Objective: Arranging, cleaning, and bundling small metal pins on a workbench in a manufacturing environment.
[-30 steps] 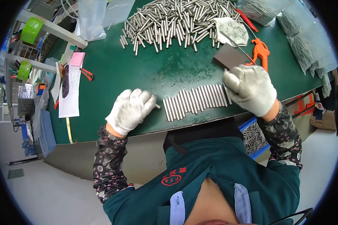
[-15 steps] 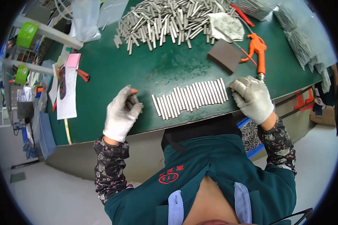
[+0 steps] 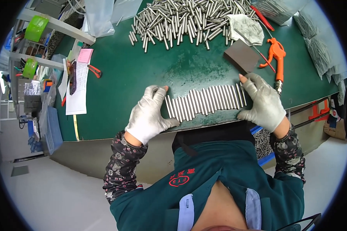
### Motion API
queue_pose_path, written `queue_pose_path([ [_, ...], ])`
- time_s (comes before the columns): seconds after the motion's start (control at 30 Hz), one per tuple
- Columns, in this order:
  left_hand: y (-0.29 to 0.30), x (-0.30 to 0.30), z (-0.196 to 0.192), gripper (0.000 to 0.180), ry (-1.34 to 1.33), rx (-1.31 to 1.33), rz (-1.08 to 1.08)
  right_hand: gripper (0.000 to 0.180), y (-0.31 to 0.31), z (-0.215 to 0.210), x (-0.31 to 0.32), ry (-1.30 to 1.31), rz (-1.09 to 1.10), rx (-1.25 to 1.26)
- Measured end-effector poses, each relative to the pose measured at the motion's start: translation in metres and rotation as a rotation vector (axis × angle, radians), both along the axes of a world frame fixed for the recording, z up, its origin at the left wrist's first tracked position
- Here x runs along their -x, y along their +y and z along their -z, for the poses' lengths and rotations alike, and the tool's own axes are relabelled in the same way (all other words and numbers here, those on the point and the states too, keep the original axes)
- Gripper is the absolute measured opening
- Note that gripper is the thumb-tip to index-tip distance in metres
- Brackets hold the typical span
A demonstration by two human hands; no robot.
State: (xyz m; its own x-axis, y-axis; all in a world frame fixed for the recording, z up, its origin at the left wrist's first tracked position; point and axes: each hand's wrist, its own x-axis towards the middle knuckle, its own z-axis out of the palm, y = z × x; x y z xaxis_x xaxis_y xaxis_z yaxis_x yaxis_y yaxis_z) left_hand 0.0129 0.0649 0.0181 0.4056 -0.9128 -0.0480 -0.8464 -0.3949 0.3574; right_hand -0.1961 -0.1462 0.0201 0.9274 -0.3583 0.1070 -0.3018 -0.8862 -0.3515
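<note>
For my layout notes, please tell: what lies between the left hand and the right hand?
A row of cylindrical metal pins lies between the left hand and right hand in the head view.

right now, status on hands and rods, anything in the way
Left hand open, right hand open, flanking the metal rods. Rods in one row, ends uneven. Brown block beyond right hand, outside row.
</note>
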Motion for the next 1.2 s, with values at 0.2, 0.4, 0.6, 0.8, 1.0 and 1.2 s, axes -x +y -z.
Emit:
queue_pose_path([
  [0.2, -0.003, 0.007, 0.002, 0.07, 0.192, -0.046, 0.034, 0.075, 0.001, 0.004, -0.006, 0.108, -0.1, -0.026],
  [0.4, -0.006, 0.015, -0.001, 0.072, 0.062, -0.007, 0.097, 0.06, 0.004, 0.005, -0.012, 0.07, -0.091, -0.065],
  [0.6, -0.018, 0.019, -0.014, 0.083, -0.02, -0.14, 0.1, 0.061, 0.004, -0.009, -0.012, 0.038, -0.073, -0.063],
  [0.8, -0.019, 0.021, -0.012, 0.074, -0.056, -0.146, 0.106, 0.065, -0.016, -0.016, -0.035, -0.02, 0.181, 0.286],
  [1.0, -0.02, 0.022, -0.015, 0.079, -0.077, -0.192, 0.123, 0.065, -0.027, -0.011, -0.054, 0.184, 0.282, 0.307],
  [1.2, -0.023, 0.021, -0.017, 0.073, -0.057, -0.22, 0.113, 0.055, -0.043, -0.029, -0.05, -0.088, 0.329, 0.217],
])
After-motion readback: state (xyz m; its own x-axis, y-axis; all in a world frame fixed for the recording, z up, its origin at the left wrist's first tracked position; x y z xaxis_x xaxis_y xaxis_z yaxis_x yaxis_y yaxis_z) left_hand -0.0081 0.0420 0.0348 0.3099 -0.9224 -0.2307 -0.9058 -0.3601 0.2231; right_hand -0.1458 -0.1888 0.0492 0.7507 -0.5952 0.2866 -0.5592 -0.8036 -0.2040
